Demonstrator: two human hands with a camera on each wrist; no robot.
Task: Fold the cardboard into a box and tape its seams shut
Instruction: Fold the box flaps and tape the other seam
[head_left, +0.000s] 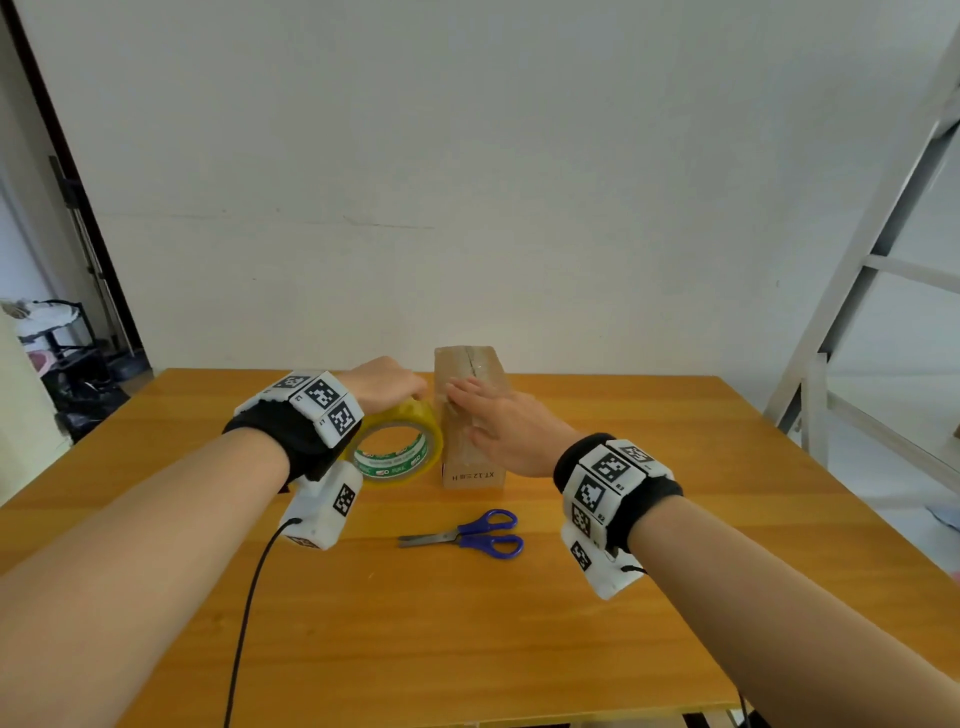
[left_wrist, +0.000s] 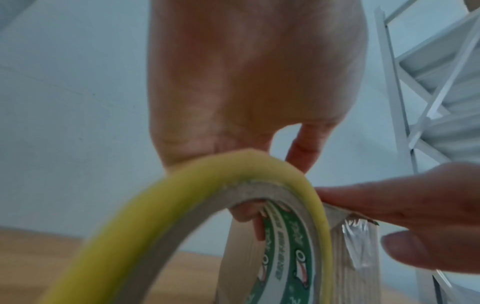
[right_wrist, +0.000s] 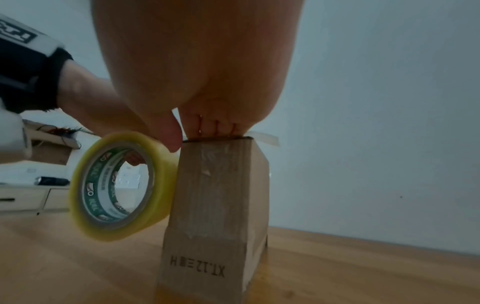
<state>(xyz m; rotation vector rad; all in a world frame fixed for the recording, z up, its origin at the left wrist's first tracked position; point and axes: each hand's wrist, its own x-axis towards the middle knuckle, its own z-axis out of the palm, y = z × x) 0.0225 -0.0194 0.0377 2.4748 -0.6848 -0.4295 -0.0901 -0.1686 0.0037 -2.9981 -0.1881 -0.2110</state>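
Cardboard box (head_left: 470, 415) stands on the worktop (head_left: 623, 597) as our right hand (head_left: 506, 426) lies flat-fingered on its taped top and our left hand (head_left: 382, 384) grips the tape roll (head_left: 400, 447) alongside; we should keep the strip taut and centred.

Printing on the cardboard box (head_left: 470, 415), low on the end panel facing the wearer, just below the right hand (head_left: 506, 431): it sits upside down and reads "XT.12", then a small character or two, then "H". The right wrist view shows the same line clearest. Inside the core of the tape roll (head_left: 397, 449), gripped by the left hand (head_left: 382, 384), runs a green-and-white band with repeated lettering; it might say "FUKE" or similar, too blurred to be sure. Black-and-white square code markers sit on both wristbands (head_left: 324, 408), with tiny unreadable labels.
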